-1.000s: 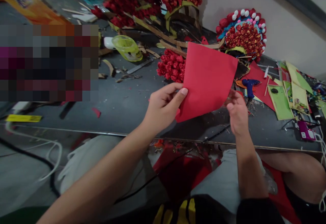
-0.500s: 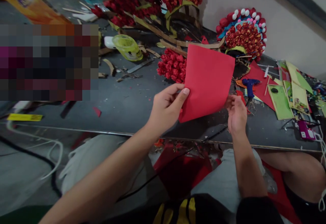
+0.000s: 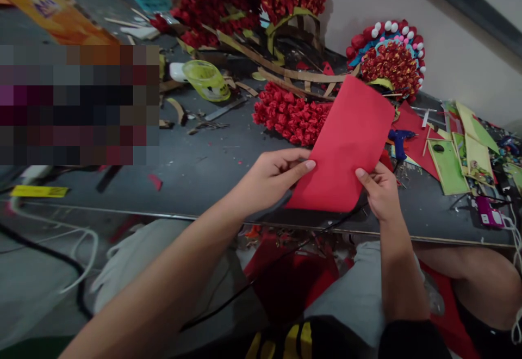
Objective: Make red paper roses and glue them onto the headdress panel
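Note:
A sheet of red paper (image 3: 350, 141) is held up above the front edge of the table, tilted to the right and slightly curved. My left hand (image 3: 279, 179) pinches its left edge, thumb on the near face and fingers behind. On the opposite edge, my right hand (image 3: 379, 187) grips it the same way, with the thumb in front. Just behind the paper lies a cluster of red paper flowers (image 3: 289, 111), partly covered by it. To the right of the paper a blue glue gun (image 3: 402, 140) rests on the table.
A yellow-green bottle (image 3: 207, 80) lies at centre left, near cardboard strips (image 3: 281, 70). A round flower piece with white balls (image 3: 389, 60) leans on the wall. Green panels (image 3: 448, 167) and a magenta device (image 3: 489, 211) are at right. Another person's knee (image 3: 485, 272) is at lower right.
The paper has turned clockwise and looks narrower. My right thumb has come onto its front face. Both hands have shifted slightly nearer the table edge, and more red flowers show behind.

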Demonstrator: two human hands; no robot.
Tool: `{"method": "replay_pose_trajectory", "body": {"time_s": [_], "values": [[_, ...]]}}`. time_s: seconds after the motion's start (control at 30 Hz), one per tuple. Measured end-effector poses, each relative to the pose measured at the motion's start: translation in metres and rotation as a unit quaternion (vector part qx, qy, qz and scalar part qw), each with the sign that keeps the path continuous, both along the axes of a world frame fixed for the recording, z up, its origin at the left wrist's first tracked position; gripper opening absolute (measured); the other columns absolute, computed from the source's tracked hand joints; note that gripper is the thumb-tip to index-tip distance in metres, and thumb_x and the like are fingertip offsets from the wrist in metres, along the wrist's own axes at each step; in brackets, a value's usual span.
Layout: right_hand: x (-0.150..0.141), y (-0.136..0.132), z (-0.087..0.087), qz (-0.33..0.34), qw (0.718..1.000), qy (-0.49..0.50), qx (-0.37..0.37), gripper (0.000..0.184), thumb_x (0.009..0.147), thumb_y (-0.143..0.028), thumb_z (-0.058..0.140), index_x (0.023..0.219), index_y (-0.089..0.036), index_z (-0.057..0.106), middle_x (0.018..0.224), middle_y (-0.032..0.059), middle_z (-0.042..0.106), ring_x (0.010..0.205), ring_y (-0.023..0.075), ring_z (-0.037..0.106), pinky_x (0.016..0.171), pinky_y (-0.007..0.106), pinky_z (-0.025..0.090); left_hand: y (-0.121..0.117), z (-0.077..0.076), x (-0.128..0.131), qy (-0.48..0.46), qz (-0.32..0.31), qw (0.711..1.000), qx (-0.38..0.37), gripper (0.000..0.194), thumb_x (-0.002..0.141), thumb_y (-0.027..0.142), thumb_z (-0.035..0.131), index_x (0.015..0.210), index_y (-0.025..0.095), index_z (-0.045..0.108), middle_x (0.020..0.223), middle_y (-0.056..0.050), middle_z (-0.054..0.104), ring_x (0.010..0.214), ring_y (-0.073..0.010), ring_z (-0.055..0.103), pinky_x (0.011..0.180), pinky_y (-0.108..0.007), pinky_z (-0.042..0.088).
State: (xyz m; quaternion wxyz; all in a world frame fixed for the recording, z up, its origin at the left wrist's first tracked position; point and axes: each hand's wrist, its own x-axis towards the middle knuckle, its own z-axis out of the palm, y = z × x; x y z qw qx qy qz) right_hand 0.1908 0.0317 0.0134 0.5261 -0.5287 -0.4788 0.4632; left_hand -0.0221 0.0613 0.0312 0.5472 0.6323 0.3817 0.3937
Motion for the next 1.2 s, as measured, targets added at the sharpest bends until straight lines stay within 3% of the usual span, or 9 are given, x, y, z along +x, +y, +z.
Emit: {"method": "replay_pose_trajectory", "body": {"time_s": [0.17,0.33,0.47,0.57,0.7,0.8,0.9,1.03,1.2], "values": [[0.005,-0.004,0.008,0.003,0.999,-0.034,0.011,0.021,0.066,-0.040,0.075,0.079,-0.023,0.072,0.079,-0.0001,0.074,0.073,0.0167,0.067,0.071,0.032,0.056,0.000,0.003,-0.002,0.024,0.009,1.000,0.012,0.029,0.080,0.041,0.059,0.081,0.015,0.070,0.073,-0.003,0.066,0.060,-0.0120,0.054,0.052,-0.019,0.045],[0.006,0.000,0.001,-0.024,0.999,-0.021,0.030,0.018,0.065,-0.038,0.076,0.077,-0.024,0.074,0.079,-0.0007,0.074,0.082,0.0194,0.068,0.082,0.038,0.054,0.004,0.000,-0.002,-0.005,-0.003,0.998,-0.066,0.035,0.075,0.046,0.064,0.088,0.015,0.070,0.068,-0.004,0.066,0.050,-0.0113,0.054,0.044,-0.019,0.045],[0.010,0.008,-0.005,-0.186,0.979,0.005,0.081,0.020,0.068,-0.038,0.073,0.078,-0.021,0.072,0.080,0.0008,0.073,0.089,0.0190,0.067,0.091,0.039,0.050,0.005,-0.003,-0.004,-0.054,-0.032,0.988,-0.139,0.036,0.071,0.048,0.069,0.086,0.015,0.069,0.068,-0.006,0.066,0.054,-0.0136,0.058,0.045,-0.020,0.047],[0.013,0.009,-0.005,-0.269,0.954,-0.067,0.115,0.021,0.074,-0.039,0.067,0.083,-0.021,0.072,0.087,0.0027,0.073,0.095,0.0210,0.066,0.093,0.040,0.048,0.005,-0.003,-0.004,-0.120,-0.020,0.974,-0.188,0.031,0.069,0.042,0.070,0.082,0.014,0.067,0.067,-0.005,0.064,0.055,-0.0136,0.059,0.049,-0.022,0.051],[0.009,0.004,-0.003,-0.213,0.936,-0.200,0.197,0.026,0.084,-0.029,0.053,0.104,-0.030,0.069,0.114,0.0002,0.068,0.117,0.0208,0.057,0.104,0.044,0.041,0.003,-0.002,0.004,-0.182,0.006,0.960,-0.214,0.028,0.073,0.037,0.065,0.091,0.016,0.065,0.077,-0.005,0.065,0.069,-0.0160,0.064,0.061,-0.027,0.055],[0.004,-0.001,-0.003,-0.150,0.916,-0.271,0.257,0.040,0.083,-0.017,0.045,0.111,-0.037,0.065,0.128,-0.0049,0.059,0.124,0.0183,0.052,0.106,0.044,0.041,0.001,-0.003,0.009,-0.195,0.055,0.959,-0.197,0.041,0.080,0.054,0.054,0.095,0.017,0.063,0.084,-0.009,0.067,0.079,-0.0221,0.066,0.062,-0.030,0.055],[0.001,-0.003,-0.006,-0.125,0.902,-0.326,0.255,0.044,0.079,-0.012,0.045,0.106,-0.038,0.067,0.128,-0.0060,0.059,0.123,0.0187,0.052,0.103,0.042,0.045,0.001,-0.004,0.009,-0.178,0.106,0.965,-0.163,0.054,0.081,0.067,0.045,0.092,0.017,0.062,0.077,-0.009,0.066,0.075,-0.0244,0.065,0.056,-0.031,0.052],[0.002,-0.004,-0.013,-0.109,0.891,-0.364,0.249,0.048,0.077,-0.010,0.044,0.109,-0.039,0.065,0.130,-0.0072,0.057,0.124,0.0180,0.051,0.097,0.038,0.050,0.002,-0.003,0.006,-0.203,0.109,0.965,-0.126,0.046,0.078,0.061,0.048,0.094,0.019,0.060,0.077,-0.007,0.064,0.068,-0.0212,0.063,0.050,-0.028,0.048],[0.002,-0.008,-0.009,-0.040,0.883,-0.387,0.264,0.053,0.077,-0.008,0.047,0.118,-0.039,0.060,0.135,-0.0062,0.052,0.126,0.0188,0.050,0.098,0.038,0.049,0.006,-0.004,0.007,-0.221,0.140,0.960,-0.102,0.040,0.066,0.043,0.069,0.096,0.018,0.060,0.081,-0.004,0.067,0.071,-0.0184,0.063,0.054,-0.024,0.048]]}}
